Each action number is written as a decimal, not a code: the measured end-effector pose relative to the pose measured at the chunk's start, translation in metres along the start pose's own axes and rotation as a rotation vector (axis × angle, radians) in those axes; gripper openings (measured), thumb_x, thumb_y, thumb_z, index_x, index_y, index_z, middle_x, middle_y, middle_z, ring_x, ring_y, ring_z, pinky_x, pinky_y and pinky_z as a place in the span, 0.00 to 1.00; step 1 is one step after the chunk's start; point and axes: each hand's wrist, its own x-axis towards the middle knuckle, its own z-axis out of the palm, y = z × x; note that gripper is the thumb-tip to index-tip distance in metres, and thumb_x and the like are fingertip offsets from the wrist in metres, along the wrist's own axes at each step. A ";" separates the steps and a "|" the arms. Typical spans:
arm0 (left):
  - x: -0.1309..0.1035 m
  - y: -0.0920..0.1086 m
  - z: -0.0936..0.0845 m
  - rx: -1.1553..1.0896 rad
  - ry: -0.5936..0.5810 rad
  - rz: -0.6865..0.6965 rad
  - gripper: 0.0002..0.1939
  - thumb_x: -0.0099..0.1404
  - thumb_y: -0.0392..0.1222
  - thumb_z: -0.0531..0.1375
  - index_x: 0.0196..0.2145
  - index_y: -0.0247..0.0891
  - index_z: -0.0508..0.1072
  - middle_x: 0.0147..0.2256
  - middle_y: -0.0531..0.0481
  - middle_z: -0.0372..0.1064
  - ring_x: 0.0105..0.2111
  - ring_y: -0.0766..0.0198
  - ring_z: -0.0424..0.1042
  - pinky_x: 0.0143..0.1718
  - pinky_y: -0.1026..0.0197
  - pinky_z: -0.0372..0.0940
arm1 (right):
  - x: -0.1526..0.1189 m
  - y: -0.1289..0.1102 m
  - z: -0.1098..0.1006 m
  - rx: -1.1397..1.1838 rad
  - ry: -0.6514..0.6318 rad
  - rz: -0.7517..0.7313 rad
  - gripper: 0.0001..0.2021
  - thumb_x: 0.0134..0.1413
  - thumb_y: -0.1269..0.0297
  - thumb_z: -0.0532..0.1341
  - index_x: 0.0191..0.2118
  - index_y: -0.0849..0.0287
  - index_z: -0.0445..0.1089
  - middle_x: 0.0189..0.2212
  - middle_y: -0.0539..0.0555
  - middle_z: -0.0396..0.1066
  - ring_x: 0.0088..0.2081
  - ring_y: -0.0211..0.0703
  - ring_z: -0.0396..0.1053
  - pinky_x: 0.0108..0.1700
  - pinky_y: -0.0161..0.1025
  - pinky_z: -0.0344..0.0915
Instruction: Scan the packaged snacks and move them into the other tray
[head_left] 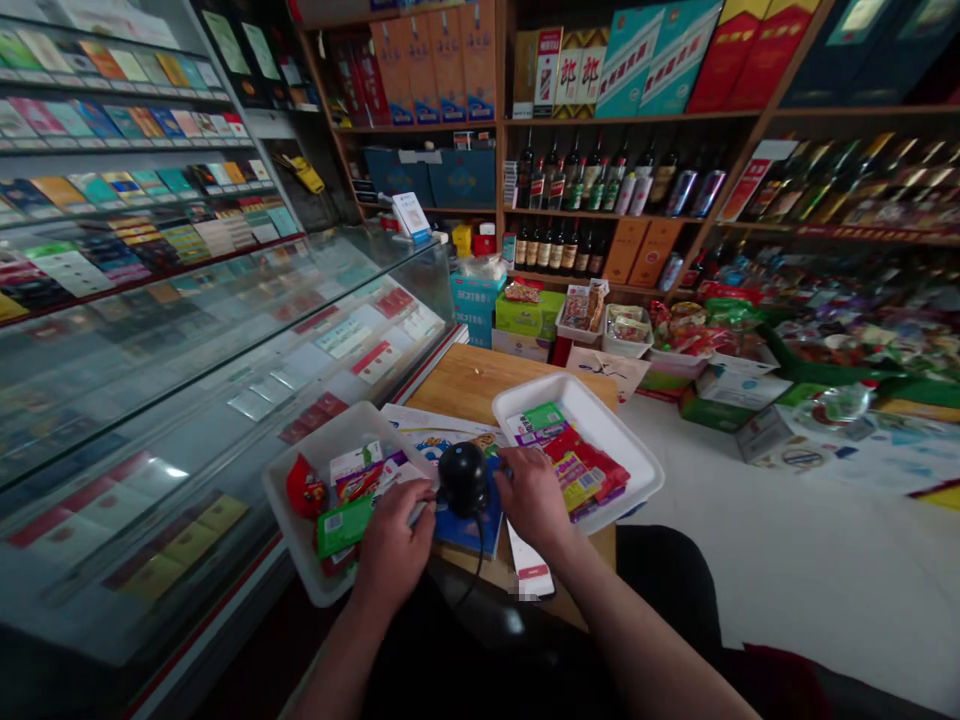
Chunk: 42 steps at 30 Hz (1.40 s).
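Note:
A black round-headed device (463,478) on a stand, with a cable running toward me, stands between my hands. It looks like a desktop scanner. My left hand (396,535) is just left of it, thumb and fingers curled together over the edge of the left white tray (281,480); what they grip is hidden. Close to the device's right side, my right hand (531,495) has bent fingers held apart, nothing visible in them. Beneath the device lies a blue printed sheet or booklet (469,530). A green packet (343,527) and other snacks fill the left tray.
The right white tray (645,470) holds red packets (600,470) and a yellow one (577,485). A white phone-like object (529,560) lies on the wooden table (480,375). A glass display counter (300,330) borders the left; boxes of snacks (690,330) stand beyond.

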 end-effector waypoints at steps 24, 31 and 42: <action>0.037 0.132 0.127 0.097 -0.457 0.299 0.14 0.63 0.30 0.58 0.45 0.41 0.73 0.42 0.44 0.77 0.48 0.51 0.73 0.53 0.48 0.66 | -0.021 0.126 -0.044 -0.304 -0.070 0.472 0.11 0.63 0.62 0.56 0.41 0.60 0.74 0.41 0.66 0.76 0.45 0.57 0.72 0.49 0.48 0.62; 0.046 0.126 0.137 0.117 -0.462 0.315 0.13 0.64 0.30 0.57 0.44 0.40 0.73 0.40 0.43 0.76 0.48 0.52 0.73 0.52 0.51 0.65 | -0.009 0.139 -0.037 -0.206 -0.156 0.506 0.12 0.65 0.64 0.54 0.40 0.60 0.74 0.40 0.63 0.77 0.41 0.52 0.75 0.40 0.41 0.63; 0.069 0.130 0.137 0.130 -0.347 0.015 0.25 0.66 0.39 0.60 0.61 0.36 0.67 0.51 0.39 0.76 0.54 0.51 0.74 0.57 0.50 0.63 | -0.004 0.142 -0.061 0.132 0.062 0.598 0.12 0.62 0.69 0.53 0.40 0.61 0.75 0.39 0.60 0.78 0.43 0.48 0.74 0.42 0.38 0.61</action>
